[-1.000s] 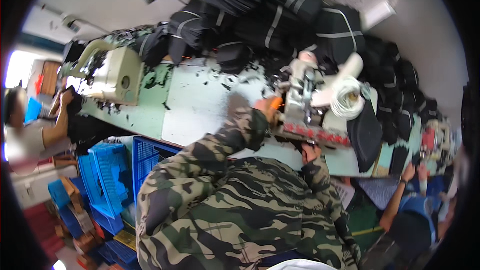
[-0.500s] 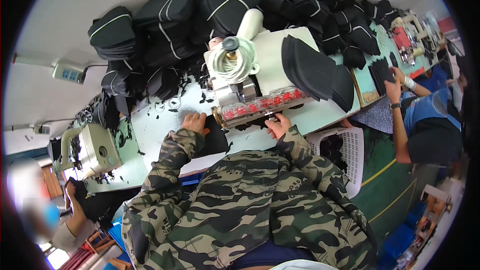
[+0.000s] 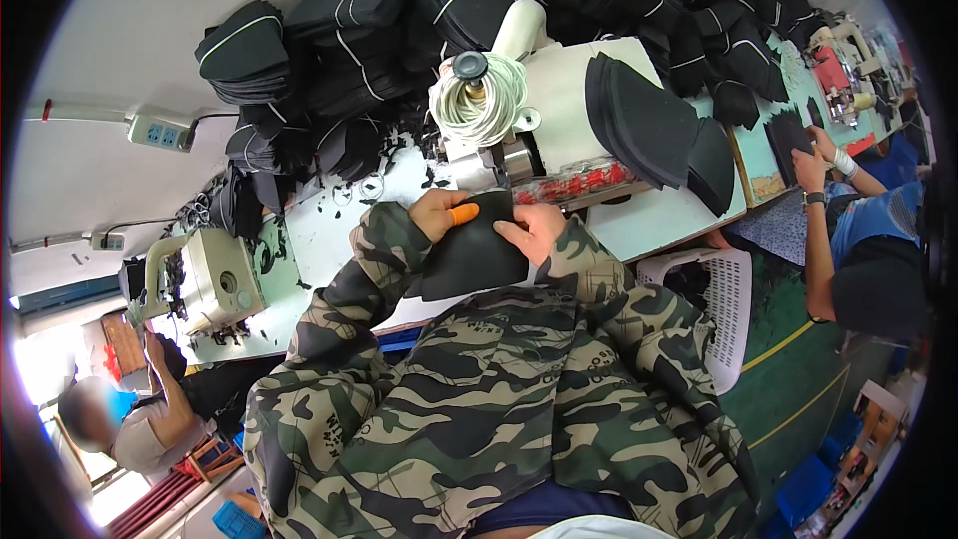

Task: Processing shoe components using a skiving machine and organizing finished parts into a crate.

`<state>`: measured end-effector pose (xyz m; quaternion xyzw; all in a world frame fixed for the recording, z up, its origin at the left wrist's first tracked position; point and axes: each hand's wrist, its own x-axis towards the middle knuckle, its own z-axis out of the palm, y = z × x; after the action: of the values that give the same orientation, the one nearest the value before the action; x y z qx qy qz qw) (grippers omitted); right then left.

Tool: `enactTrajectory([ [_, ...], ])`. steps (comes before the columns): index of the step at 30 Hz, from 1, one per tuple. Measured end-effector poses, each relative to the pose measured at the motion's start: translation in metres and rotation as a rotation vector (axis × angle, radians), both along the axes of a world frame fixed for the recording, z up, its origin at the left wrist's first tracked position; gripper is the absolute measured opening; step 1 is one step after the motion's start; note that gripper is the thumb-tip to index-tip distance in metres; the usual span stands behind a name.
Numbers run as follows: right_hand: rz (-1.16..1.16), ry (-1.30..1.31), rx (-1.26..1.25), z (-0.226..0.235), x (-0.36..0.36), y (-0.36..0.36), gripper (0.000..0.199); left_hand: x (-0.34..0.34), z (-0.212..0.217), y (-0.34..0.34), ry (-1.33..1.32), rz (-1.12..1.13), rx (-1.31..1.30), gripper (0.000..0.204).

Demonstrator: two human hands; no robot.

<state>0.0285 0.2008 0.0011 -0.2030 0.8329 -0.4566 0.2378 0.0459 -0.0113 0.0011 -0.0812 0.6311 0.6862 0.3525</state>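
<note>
Both hands hold a dark black fabric piece (image 3: 473, 258) just in front of the machine on the table. My left hand (image 3: 439, 214) grips its upper left edge, an orange cover on one finger. At the upper right edge, my right hand (image 3: 537, 230) is closed on it, thumb across the top face. The white machine (image 3: 571, 166) has chipped red paint along its front edge, and its working parts stand right behind my fingers. A coil of pale cord (image 3: 477, 112) sits on it around a dark knob. Several curved black pieces (image 3: 644, 125) lie fanned on its top.
Tied black bundles (image 3: 344, 0) are piled along the wall. The pale tabletop (image 3: 334, 240) carries black scraps. A white basket (image 3: 733, 314) with black pieces stands right of my lap. Another machine (image 3: 222, 279) is at left. Co-workers sit at both sides; one's hands hold black pieces (image 3: 788, 145).
My hands have come together in front of the machine. The black piece that lay under my left hand is now raised between both hands. The view has shifted slightly.
</note>
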Motion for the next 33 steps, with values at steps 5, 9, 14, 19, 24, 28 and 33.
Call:
enactTrajectory([
  [5, -0.053, 0.114, -0.003, 0.016, -0.019, 0.014, 0.016, -0.01, -0.013, -0.021, 0.087, 0.036, -0.293, 0.022],
  [9, -0.064, 0.214, 0.017, 0.02, -0.032, 0.018, 0.014, -0.015, 0.004, -0.024, 0.103, -0.099, -0.4, 0.021],
  [14, -0.047, 0.306, 0.038, 0.022, -0.046, 0.026, 0.021, -0.024, -0.005, -0.018, 0.066, -0.026, -0.145, 0.021],
  [19, 0.155, 0.631, 0.359, 0.032, -0.065, 0.018, 0.027, -0.042, -0.037, 0.011, 0.172, -0.001, -0.162, 0.019],
  [24, 0.238, 0.379, 0.39, 0.025, -0.059, 0.0, 0.022, -0.028, -0.006, 0.004, -0.091, 0.2, -0.187, 0.019],
  [28, 0.043, 0.324, 0.225, 0.036, -0.037, 0.042, 0.018, -0.054, 0.026, 0.026, -0.233, 0.077, -0.238, 0.015],
  [33, -0.082, 0.172, -0.018, 0.048, -0.025, 0.069, 0.015, -0.05, 0.008, 0.006, 0.026, -0.051, -0.182, 0.02],
])
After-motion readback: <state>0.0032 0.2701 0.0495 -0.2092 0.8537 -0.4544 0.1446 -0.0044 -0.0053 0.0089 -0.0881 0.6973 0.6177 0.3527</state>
